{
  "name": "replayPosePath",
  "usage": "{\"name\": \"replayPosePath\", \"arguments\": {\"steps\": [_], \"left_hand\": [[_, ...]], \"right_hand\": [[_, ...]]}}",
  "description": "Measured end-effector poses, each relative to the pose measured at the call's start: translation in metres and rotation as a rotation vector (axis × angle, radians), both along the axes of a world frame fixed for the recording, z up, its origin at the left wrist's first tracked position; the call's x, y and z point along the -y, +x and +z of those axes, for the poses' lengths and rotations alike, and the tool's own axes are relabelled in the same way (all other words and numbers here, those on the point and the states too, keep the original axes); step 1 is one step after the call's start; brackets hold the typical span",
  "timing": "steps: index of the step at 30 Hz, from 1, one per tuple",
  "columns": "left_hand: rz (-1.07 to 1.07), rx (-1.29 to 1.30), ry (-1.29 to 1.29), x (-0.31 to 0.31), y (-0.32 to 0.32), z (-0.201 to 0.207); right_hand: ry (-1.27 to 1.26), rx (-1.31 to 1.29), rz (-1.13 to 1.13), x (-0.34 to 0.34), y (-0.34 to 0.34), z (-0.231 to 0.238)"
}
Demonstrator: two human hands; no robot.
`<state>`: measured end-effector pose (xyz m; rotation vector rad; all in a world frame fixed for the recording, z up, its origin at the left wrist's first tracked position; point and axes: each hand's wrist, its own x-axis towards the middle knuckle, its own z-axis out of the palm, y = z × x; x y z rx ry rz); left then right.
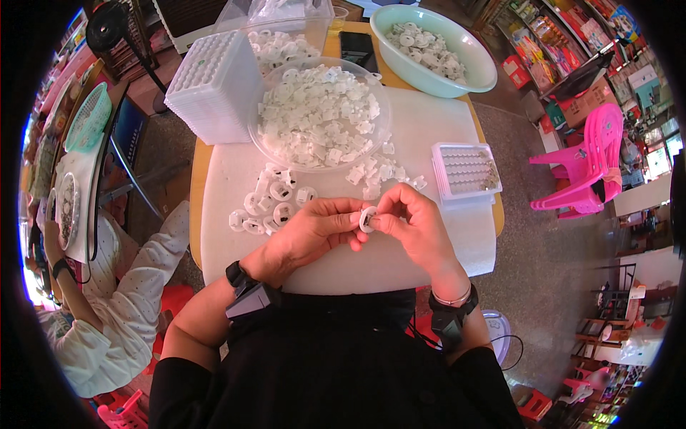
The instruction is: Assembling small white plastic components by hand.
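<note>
Between my two hands, over the near part of the white table mat (429,129), is a small round white plastic part (367,219) with a dark slot. My left hand (321,229) pinches its left side with thumb and fingers. From the right, my right hand (414,225) presses thumb and forefinger against it; whether a smaller piece sits in those fingertips is hidden. Left of my hands lies a pile of similar round white parts (280,191), several with dark slots. Beyond my hands, small loose white clips (379,171) are scattered beside a clear round tray (255,146) heaped with such pieces.
A tall stack of white moulded trays (214,89) stands at the back left. At the right edge is a white ribbed tray (464,171). A pale green basin (486,75) and a phone (359,51) are at the back. A person (107,322) sits to the left; pink chairs (586,164) stand right.
</note>
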<state>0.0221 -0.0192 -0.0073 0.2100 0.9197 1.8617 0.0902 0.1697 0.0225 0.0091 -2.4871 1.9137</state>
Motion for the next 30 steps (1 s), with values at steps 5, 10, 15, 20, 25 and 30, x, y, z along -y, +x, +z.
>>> {"name": "replayPosePath", "arguments": {"steps": [5,10,15,20,25,30], "left_hand": [[-0.071,-0.084,-0.043,-0.007,0.004,0.006],[0.0,0.023,0.054,0.001,-0.002,-0.006],[0.06,0.083,0.09,0.003,-0.004,-0.012],[0.048,0.073,0.086,0.0,-0.003,-0.008],[0.047,0.068,0.067,0.0,-0.003,-0.008],[0.046,0.06,0.037,-0.002,-0.002,-0.003]], "right_hand": [[-0.539,0.255,0.123,-0.004,-0.003,0.006],[-0.456,0.185,0.078,-0.002,-0.002,0.01],[-0.041,-0.074,-0.341,-0.041,0.003,0.017],[0.763,-0.289,-0.696,-0.141,0.008,0.029],[1.002,-0.133,-0.646,-0.165,0.012,0.002],[0.849,-0.229,-0.54,-0.145,0.008,0.002]]}}
